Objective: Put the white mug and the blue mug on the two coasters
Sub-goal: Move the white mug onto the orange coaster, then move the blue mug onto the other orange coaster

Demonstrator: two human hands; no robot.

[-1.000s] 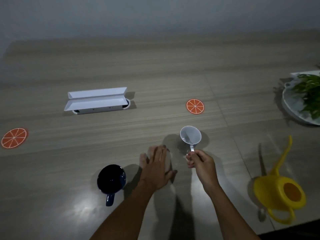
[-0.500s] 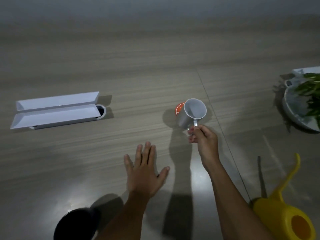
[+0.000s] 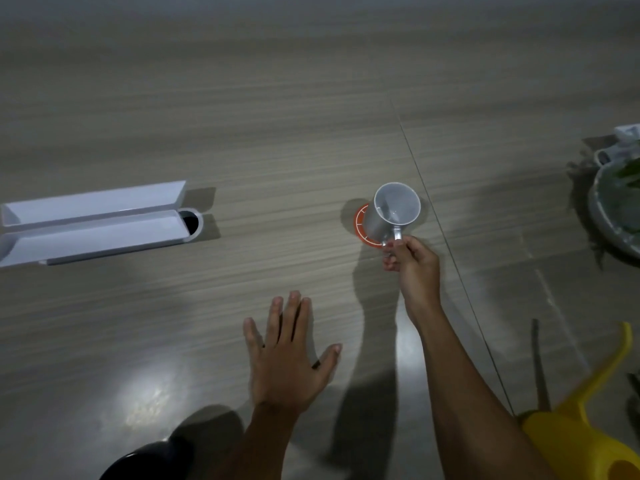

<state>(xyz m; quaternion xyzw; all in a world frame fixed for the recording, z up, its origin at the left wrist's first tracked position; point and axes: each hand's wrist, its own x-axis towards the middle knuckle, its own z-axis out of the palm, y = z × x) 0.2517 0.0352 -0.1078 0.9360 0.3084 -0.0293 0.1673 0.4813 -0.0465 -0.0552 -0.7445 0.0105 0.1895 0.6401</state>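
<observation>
The white mug (image 3: 393, 213) stands over the orange-slice coaster (image 3: 362, 226), covering most of it; whether its base touches I cannot tell. My right hand (image 3: 412, 261) is closed on the mug's handle from the near side. My left hand (image 3: 289, 355) lies flat and spread on the wooden table, holding nothing, to the left of my right forearm. The dark blue mug (image 3: 145, 464) shows only partly at the bottom edge, left of my left forearm. The second coaster is out of view.
A white open cable box (image 3: 93, 221) sits on the table at the left. A yellow watering can (image 3: 581, 431) stands at the bottom right. A pale pot with a green plant (image 3: 616, 209) is at the right edge.
My right hand has carried the white mug forward from the near table to over the orange coaster. My left hand stayed flat on the table. The view shifted, so the blue mug sank to the bottom edge.
</observation>
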